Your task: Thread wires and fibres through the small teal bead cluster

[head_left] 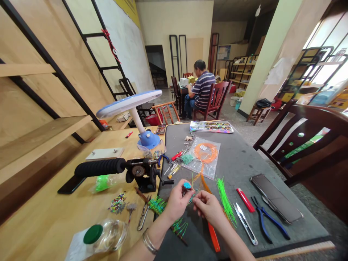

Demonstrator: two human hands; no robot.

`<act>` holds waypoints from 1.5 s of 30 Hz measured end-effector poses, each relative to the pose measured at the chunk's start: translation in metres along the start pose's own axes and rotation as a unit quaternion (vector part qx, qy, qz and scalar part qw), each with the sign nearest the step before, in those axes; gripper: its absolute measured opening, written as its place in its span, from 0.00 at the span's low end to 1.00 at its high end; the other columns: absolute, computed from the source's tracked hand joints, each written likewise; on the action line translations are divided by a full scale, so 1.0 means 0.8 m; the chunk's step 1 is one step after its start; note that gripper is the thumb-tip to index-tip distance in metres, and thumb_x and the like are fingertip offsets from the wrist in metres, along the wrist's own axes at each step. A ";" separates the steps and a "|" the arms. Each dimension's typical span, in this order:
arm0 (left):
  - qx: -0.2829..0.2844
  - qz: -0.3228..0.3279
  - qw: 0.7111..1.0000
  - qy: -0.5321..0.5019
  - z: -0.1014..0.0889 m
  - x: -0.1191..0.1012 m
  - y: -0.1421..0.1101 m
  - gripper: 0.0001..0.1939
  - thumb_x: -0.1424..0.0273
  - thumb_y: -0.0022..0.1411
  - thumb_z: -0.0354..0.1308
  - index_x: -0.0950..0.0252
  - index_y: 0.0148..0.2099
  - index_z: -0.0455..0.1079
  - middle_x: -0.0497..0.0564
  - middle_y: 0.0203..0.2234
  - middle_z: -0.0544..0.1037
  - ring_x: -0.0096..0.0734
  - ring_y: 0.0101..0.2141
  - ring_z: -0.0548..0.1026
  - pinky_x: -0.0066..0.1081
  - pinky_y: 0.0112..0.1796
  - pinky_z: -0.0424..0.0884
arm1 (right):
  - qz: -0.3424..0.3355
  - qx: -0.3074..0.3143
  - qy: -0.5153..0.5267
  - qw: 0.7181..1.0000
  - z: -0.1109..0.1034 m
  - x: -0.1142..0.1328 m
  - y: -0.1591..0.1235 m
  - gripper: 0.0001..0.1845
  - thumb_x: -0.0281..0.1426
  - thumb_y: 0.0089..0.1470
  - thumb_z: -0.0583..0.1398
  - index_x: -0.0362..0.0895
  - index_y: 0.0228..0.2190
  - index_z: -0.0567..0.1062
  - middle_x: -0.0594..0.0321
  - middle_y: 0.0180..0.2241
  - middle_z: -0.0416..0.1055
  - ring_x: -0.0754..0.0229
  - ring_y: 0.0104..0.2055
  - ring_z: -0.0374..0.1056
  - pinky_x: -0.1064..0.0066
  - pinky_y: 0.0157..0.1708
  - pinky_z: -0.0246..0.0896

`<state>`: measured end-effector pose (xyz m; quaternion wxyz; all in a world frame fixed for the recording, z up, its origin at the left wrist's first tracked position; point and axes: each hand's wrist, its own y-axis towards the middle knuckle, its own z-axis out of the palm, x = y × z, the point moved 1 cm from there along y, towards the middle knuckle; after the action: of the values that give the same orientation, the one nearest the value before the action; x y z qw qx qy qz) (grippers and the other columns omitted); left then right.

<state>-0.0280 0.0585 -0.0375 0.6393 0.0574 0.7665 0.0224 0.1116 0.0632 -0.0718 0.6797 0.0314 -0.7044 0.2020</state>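
Observation:
My left hand is closed in a pinch on a small blue-topped piece with green strands hanging from it. My right hand is closed too, its fingertips pinched on the strands right beside the left. Both hands hover over a grey mat. A bundle of bright green strands lies just right of the hands, and an orange strip runs under them. More green-tipped pieces lie to the left.
A black vise with a foam handle, a blue and white lamp, snips, a red lighter, blue pliers and a phone lie around. A person sits at a far table. A wooden chair stands right.

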 end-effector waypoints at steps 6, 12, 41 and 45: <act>-0.002 0.000 1.000 0.007 -0.004 0.003 0.001 0.02 0.73 0.58 0.55 0.64 0.34 0.63 0.46 0.26 0.70 0.27 0.27 0.67 0.27 0.31 0.63 | 0.005 0.014 0.006 1.000 -0.002 -0.003 0.000 0.15 0.40 0.43 0.62 0.43 0.31 0.69 0.68 0.22 0.73 0.68 0.15 0.62 0.79 0.12 0.48; 0.001 0.003 1.000 0.011 -0.006 0.001 0.003 0.02 0.72 0.58 0.55 0.64 0.34 0.63 0.45 0.25 0.70 0.27 0.27 0.67 0.26 0.30 0.63 | -0.029 -0.004 -0.021 0.999 0.000 -0.002 0.005 0.13 0.40 0.46 0.60 0.44 0.21 0.66 0.68 0.17 0.71 0.69 0.13 0.58 0.78 0.14 0.49; 0.004 0.029 0.999 0.044 0.019 0.008 0.020 0.02 0.73 0.58 0.55 0.64 0.33 0.64 0.46 0.25 0.70 0.29 0.28 0.68 0.27 0.31 0.62 | -0.083 -0.038 -0.076 0.993 -0.031 -0.008 0.007 0.07 0.34 0.47 0.59 0.44 0.28 0.71 0.69 0.19 0.70 0.65 0.18 0.62 0.75 0.20 0.56; 0.005 0.033 0.998 0.060 0.022 0.007 0.021 0.02 0.73 0.58 0.55 0.64 0.33 0.64 0.46 0.25 0.70 0.29 0.28 0.68 0.27 0.31 0.62 | -0.097 -0.051 -0.114 0.987 -0.037 -0.010 0.006 0.05 0.33 0.47 0.59 0.44 0.25 0.71 0.68 0.20 0.70 0.64 0.21 0.63 0.74 0.22 0.56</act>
<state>-0.0110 0.0756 -0.0445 0.5910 0.0849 0.8011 0.0430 0.1386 0.0757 -0.0811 0.6120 0.0875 -0.7804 0.0937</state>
